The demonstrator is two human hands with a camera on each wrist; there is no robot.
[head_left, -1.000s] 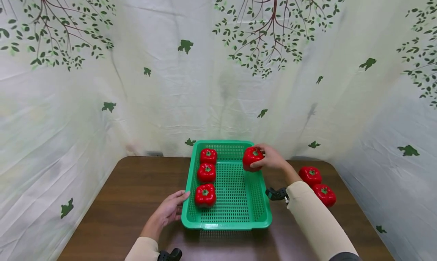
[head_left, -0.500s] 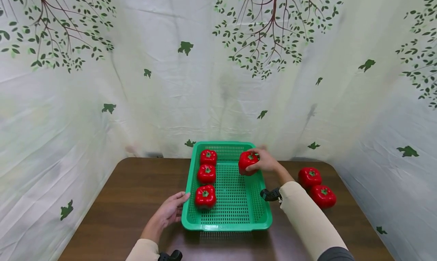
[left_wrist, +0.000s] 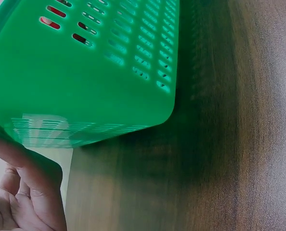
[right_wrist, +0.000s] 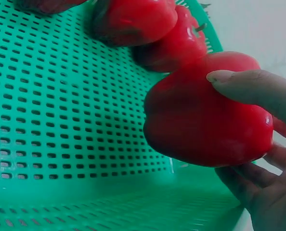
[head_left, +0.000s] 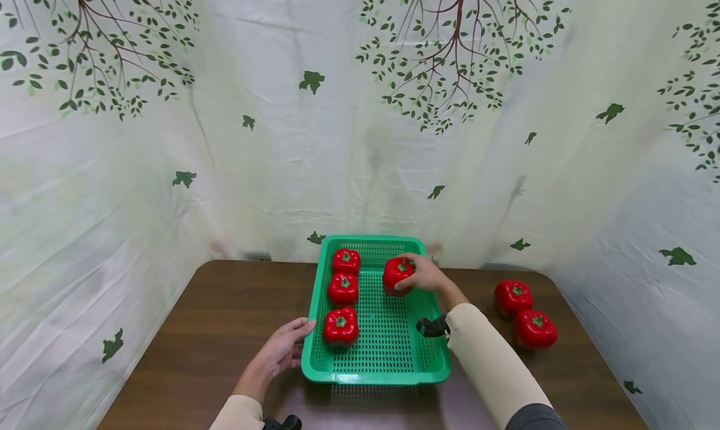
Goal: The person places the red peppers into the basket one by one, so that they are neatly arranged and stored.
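A red bell pepper (head_left: 397, 276) is in my right hand (head_left: 423, 272), thumb on one side and fingers on the other, over the back right part of the green basket (head_left: 375, 379). In the right wrist view this bell pepper (right_wrist: 205, 115) lies sideways across the picture above the perforated floor, held by the right hand (right_wrist: 273, 178). My left hand (head_left: 284, 345) grips the basket's left rim, thumb on the edge. Several fingers of the left hand (left_wrist: 27, 185) show beside the basket's outer wall (left_wrist: 95, 91) in the left wrist view.
Three more bell peppers (head_left: 342, 289) stand in a column along the basket's left side. Two others (head_left: 514, 297) sit on the brown wooden table (head_left: 225, 317) to the right. A white curtain (head_left: 349, 167) printed with leaves hangs behind and at both sides.
My right hand has carried the bell pepper leftward and a little nearer, from the basket's right rim to over its inside. The left hand stays at the rim.
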